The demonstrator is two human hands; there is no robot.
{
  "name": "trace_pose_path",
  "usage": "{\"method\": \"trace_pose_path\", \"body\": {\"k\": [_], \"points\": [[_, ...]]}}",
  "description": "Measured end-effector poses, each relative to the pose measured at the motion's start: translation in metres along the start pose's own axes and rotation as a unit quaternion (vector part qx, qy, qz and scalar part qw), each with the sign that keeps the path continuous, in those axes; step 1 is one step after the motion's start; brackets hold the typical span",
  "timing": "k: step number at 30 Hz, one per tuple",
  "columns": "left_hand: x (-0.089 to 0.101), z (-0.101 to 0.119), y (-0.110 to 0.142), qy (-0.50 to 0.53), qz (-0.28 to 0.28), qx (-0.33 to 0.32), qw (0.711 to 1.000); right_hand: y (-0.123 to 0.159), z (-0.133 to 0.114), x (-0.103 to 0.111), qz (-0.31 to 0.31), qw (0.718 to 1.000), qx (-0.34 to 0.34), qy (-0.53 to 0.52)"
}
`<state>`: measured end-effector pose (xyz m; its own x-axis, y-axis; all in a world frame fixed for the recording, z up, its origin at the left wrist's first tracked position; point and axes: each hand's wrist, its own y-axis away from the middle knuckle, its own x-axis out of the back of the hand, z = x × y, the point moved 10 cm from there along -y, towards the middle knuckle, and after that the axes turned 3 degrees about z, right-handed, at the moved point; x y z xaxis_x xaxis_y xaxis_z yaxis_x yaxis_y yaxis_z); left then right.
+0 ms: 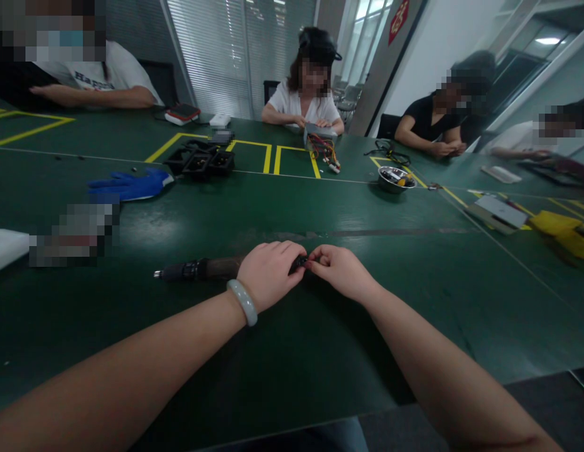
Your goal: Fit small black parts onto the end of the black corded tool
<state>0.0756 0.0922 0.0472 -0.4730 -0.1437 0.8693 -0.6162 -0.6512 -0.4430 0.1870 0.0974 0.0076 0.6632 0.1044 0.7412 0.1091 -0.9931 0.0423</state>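
Note:
A dark electric screwdriver point(221, 268) lies lengthwise on the green table, its metal tip facing left. My left hand point(272, 269), with a pale bangle at the wrist, is wrapped over its rear part. The black rear end point(299, 262) shows past the fingers of that hand. My right hand point(339, 269) is closed in a pinch right at this end, fingertips touching it. What lies between those fingertips is too small and covered to make out.
Beyond my hands lie a blue glove point(132, 184), black plastic parts point(200, 160) and a metal bowl point(394, 183) of small parts. Several people sit across the table; one handles a grey box with coloured wires point(323, 141). A yellow item point(562, 229) is at the right.

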Motion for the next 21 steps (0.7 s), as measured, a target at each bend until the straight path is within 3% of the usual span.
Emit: {"method": "trace_pose_path", "body": {"k": [21], "points": [[-0.0015,0.0008,0.0008,-0.011,-0.006,-0.002,1.000,-0.0009,0.0071,-0.0061,-0.004,0.999,-0.007,-0.045]]}}
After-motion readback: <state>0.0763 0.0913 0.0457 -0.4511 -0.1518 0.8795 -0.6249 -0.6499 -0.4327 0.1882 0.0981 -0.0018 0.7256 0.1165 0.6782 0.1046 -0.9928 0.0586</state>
